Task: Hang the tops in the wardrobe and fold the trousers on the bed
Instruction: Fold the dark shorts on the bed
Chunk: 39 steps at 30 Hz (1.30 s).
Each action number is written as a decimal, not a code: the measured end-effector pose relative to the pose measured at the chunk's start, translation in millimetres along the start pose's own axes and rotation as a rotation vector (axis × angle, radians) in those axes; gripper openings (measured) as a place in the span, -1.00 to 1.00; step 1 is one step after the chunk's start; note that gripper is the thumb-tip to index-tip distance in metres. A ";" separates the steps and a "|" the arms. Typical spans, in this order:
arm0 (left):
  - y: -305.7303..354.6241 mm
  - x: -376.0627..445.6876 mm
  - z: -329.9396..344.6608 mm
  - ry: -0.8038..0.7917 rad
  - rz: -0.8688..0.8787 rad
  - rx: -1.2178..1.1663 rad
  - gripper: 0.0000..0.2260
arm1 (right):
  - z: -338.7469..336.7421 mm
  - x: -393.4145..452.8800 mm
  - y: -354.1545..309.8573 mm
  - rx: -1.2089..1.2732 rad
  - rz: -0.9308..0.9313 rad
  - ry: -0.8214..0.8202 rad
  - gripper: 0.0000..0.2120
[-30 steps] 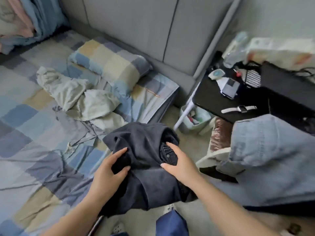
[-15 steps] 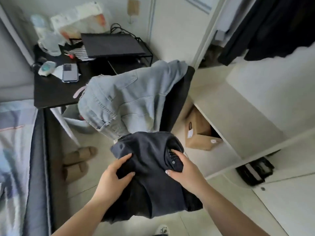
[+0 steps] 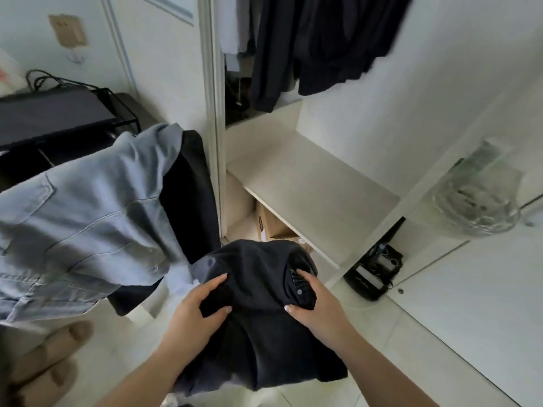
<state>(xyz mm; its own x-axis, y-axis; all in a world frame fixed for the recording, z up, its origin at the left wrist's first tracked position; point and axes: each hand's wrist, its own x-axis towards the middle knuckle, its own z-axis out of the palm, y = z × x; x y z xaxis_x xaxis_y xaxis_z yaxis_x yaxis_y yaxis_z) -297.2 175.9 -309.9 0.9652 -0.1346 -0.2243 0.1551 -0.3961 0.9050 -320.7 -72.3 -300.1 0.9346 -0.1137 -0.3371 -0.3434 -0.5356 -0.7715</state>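
Observation:
I carry a folded bundle of dark grey trousers (image 3: 258,327) in front of me, above the tiled floor. My left hand (image 3: 197,312) grips its left side, thumb on top and fingers curled into the cloth. My right hand (image 3: 316,304) holds the right side beside the buttoned waistband. Ahead stands the open white wardrobe, its bare shelf (image 3: 308,183) just beyond the bundle. Dark tops (image 3: 323,45) hang inside above the shelf.
A light blue denim garment (image 3: 88,218) over a dark one is draped on the left, close to the bundle. A cardboard box (image 3: 273,224) sits under the shelf. A black device (image 3: 373,268) lies on the floor, a clear bag (image 3: 476,195) at right, slippers (image 3: 50,359) lower left.
The view has swung right from the bed to the wardrobe. Both hands keep the same hold on the dark trousers, which now sit near the wardrobe shelf.

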 end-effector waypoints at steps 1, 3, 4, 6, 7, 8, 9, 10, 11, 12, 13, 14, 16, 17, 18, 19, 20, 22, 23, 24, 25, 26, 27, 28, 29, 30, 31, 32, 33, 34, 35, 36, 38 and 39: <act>3.1 10.6 1.5 -0.016 0.003 0.000 -0.49 | -1.9 7.0 0.8 0.014 0.010 0.010 -0.33; 6.1 35.4 3.3 -0.051 0.002 0.011 -0.49 | -3.6 23.5 4.7 0.051 0.030 0.034 -0.33; 5.5 52.8 4.6 -0.077 0.002 0.024 -0.49 | -4.1 35.7 6.9 0.072 0.046 0.050 -0.32; 5.4 84.0 5.9 -0.111 -0.008 0.047 -0.49 | -4.4 57.5 6.6 0.100 0.078 0.080 -0.32; 5.1 102.1 6.0 -0.121 -0.005 0.060 -0.49 | -4.1 70.6 5.9 0.112 0.091 0.100 -0.31; 3.7 119.9 6.4 -0.130 -0.005 0.069 -0.49 | -3.8 83.7 5.0 0.113 0.104 0.118 -0.31; 1.2 145.2 6.0 -0.157 -0.006 0.077 -0.49 | -2.3 101.9 4.3 0.114 0.130 0.145 -0.31; 0.9 164.0 6.8 -0.183 -0.009 0.081 -0.49 | -1.7 114.0 2.9 0.107 0.150 0.164 -0.30; 2.5 177.8 8.2 -0.208 -0.013 0.069 -0.49 | -1.8 121.1 0.4 0.101 0.161 0.175 -0.30; 4.9 201.3 10.1 -0.248 -0.021 0.046 -0.50 | -3.8 135.8 -0.6 0.122 0.189 0.200 -0.30; 8.7 223.1 13.0 -0.291 -0.037 0.020 -0.50 | -7.3 150.4 -1.0 0.152 0.222 0.228 -0.29; 13.6 244.3 16.9 -0.333 -0.047 -0.008 -0.51 | -11.7 163.9 -2.2 0.186 0.238 0.257 -0.29; 25.6 287.4 27.4 -0.403 -0.046 -0.027 -0.52 | -22.5 188.4 -8.6 0.256 0.269 0.321 -0.29; 33.5 310.4 32.9 -0.438 -0.024 -0.006 -0.51 | -28.1 202.0 -11.3 0.297 0.282 0.360 -0.30; 40.7 325.8 37.6 -0.451 0.001 0.020 -0.51 | -32.2 209.8 -14.5 0.318 0.285 0.386 -0.31; 50.4 352.3 47.0 -0.477 0.028 0.046 -0.51 | -40.7 226.0 -14.9 0.341 0.298 0.428 -0.31; 58.4 372.2 54.6 -0.501 0.053 0.080 -0.50 | -48.4 238.3 -15.5 0.354 0.309 0.469 -0.32; 74.6 404.5 67.1 -0.534 0.116 0.126 -0.49 | -64.1 257.3 -16.6 0.358 0.300 0.545 -0.32; 83.5 426.6 77.1 -0.553 0.165 0.157 -0.49 | -75.2 272.0 -13.9 0.358 0.293 0.583 -0.32; 90.9 443.6 83.6 -0.562 0.216 0.188 -0.48 | -85.1 283.2 -12.3 0.363 0.280 0.613 -0.31; 99.6 460.9 91.2 -0.565 0.269 0.217 -0.48 | -95.5 294.8 -11.4 0.364 0.264 0.639 -0.31; 107.9 480.1 101.0 -0.568 0.323 0.243 -0.47 | -106.9 309.0 -8.4 0.361 0.246 0.660 -0.31; 113.8 496.8 109.4 -0.560 0.370 0.267 -0.47 | -116.9 322.5 -5.6 0.354 0.230 0.675 -0.31; 117.8 513.4 118.3 -0.542 0.411 0.284 -0.47 | -125.7 336.7 -1.6 0.345 0.216 0.690 -0.31; 119.9 526.9 125.3 -0.523 0.441 0.289 -0.46 | -132.2 349.0 2.0 0.331 0.208 0.699 -0.30; 120.8 538.1 131.2 -0.515 0.463 0.285 -0.46 | -136.7 360.3 5.4 0.317 0.200 0.711 -0.30; 119.8 550.3 138.3 -0.516 0.486 0.285 -0.46 | -139.7 373.0 10.7 0.309 0.193 0.730 -0.29; 117.1 562.1 145.7 -0.516 0.513 0.296 -0.45 | -141.7 386.3 16.6 0.299 0.189 0.749 -0.29; 111.9 576.7 155.3 -0.513 0.544 0.312 -0.45 | -142.7 402.6 26.2 0.296 0.184 0.760 -0.28; 104.7 589.7 164.5 -0.504 0.562 0.332 -0.46 | -141.7 417.6 37.1 0.296 0.189 0.760 -0.27; 94.1 602.0 174.8 -0.492 0.576 0.356 -0.46 | -137.3 432.2 50.0 0.296 0.199 0.758 -0.27; 81.7 611.8 184.1 -0.482 0.583 0.386 -0.47 | -130.9 444.2 63.9 0.293 0.212 0.759 -0.26; 54.7 626.2 199.2 -0.493 0.566 0.467 -0.47 | -114.4 459.1 91.1 0.278 0.270 0.736 -0.26; 38.8 632.2 205.8 -0.509 0.535 0.518 -0.47 | -105.6 463.4 105.4 0.272 0.321 0.719 -0.27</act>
<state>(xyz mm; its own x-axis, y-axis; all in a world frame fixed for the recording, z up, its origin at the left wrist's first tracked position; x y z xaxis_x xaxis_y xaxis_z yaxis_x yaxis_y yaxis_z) 275.6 -111.5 -491.0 0.6522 -0.7554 -0.0639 -0.5211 -0.5080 0.6858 86.0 -269.8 -480.7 0.5869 -0.7826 -0.2074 -0.5276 -0.1753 -0.8312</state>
